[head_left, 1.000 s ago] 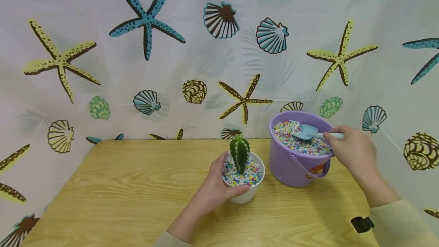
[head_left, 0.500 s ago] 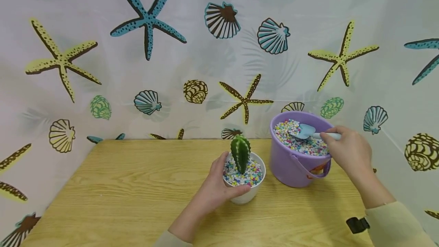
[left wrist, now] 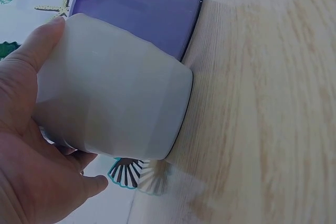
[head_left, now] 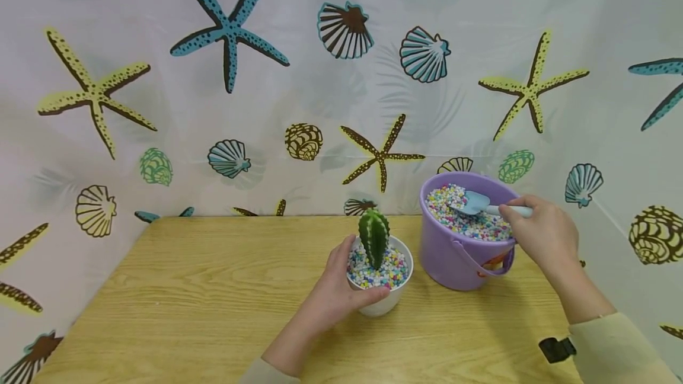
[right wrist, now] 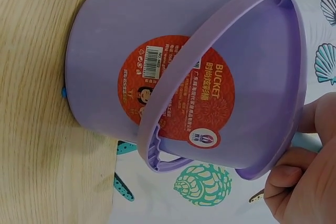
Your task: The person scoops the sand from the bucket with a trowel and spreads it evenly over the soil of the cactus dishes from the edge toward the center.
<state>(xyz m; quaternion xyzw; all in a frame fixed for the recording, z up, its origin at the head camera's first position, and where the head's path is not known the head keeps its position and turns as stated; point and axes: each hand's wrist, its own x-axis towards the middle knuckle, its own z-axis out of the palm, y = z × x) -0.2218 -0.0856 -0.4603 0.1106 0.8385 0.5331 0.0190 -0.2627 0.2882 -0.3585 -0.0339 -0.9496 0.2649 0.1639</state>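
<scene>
Left hand (head_left: 333,295) grips the white ceramic cactus pot (head_left: 380,280) at lower centre, steadying it on the wooden desk (head_left: 213,301). Right hand (head_left: 544,236) grasps the small blue plastic scoop (head_left: 475,203), blade resting on coloured pebbles in the purple plastic bucket (head_left: 453,262) at right.

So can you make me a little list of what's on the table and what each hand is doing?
left hand: grips the pot
pot: white, holds a cactus and coloured pebbles
right hand: holds the scoop
scoop: blue, its blade in the bucket
bucket: purple, full of coloured pebbles, right of the pot
table: light wood
</scene>
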